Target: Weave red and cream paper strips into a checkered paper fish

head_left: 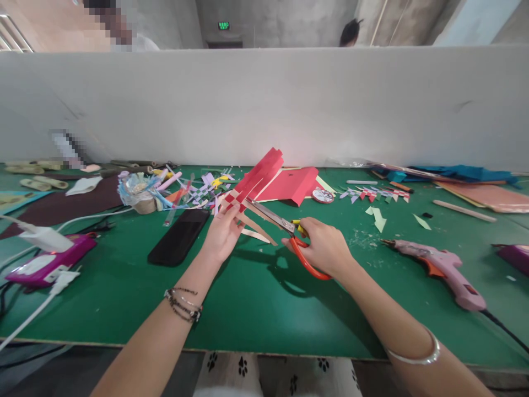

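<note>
Red paper weave (pixel 261 172) with loose pale strips (pixel 259 227) sits pinched in the left hand (pixel 225 229) above the green table (pixel 248 314). Trimming seems in hand; another snip would call for steady strips. The right hand (pixel 324 248) grips orange-handled scissors (pixel 285 223), forearm angled inward, blades toward the weave.

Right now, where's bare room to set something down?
The widest bare tabletop lies between your forearms, nearer you than the orange-handled metal scissors in your right hand. More lies between your right forearm and the pink plastic glue gun. Crowded: the far side, with coloured paper pieces, and left, around the purple power strip.
</note>
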A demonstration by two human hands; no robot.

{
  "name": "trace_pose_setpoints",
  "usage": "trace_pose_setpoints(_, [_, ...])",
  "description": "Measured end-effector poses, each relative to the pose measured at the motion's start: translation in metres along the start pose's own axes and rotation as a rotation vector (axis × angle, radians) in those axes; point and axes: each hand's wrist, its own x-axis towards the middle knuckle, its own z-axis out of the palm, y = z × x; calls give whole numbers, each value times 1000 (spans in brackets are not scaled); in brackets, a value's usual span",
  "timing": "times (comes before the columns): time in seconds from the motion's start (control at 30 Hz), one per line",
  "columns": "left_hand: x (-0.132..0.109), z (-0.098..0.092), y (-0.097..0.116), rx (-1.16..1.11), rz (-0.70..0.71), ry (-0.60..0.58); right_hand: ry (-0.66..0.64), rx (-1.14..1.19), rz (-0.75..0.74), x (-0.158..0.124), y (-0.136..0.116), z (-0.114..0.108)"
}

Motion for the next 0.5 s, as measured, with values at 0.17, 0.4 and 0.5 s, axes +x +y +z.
trace_pose_setpoints(0.17, [0,1,-1,25,16,3,2,-4,3,0,-1,0])
trace_pose_setpoints(0.4, [-2,-2,-4,98,79,-72,-10,-18,-1,0,1,2])
trace_pose_setpoints(0.5, [-1,-2,-4,114,117,-44,-14,-7,-14,1,1,2])
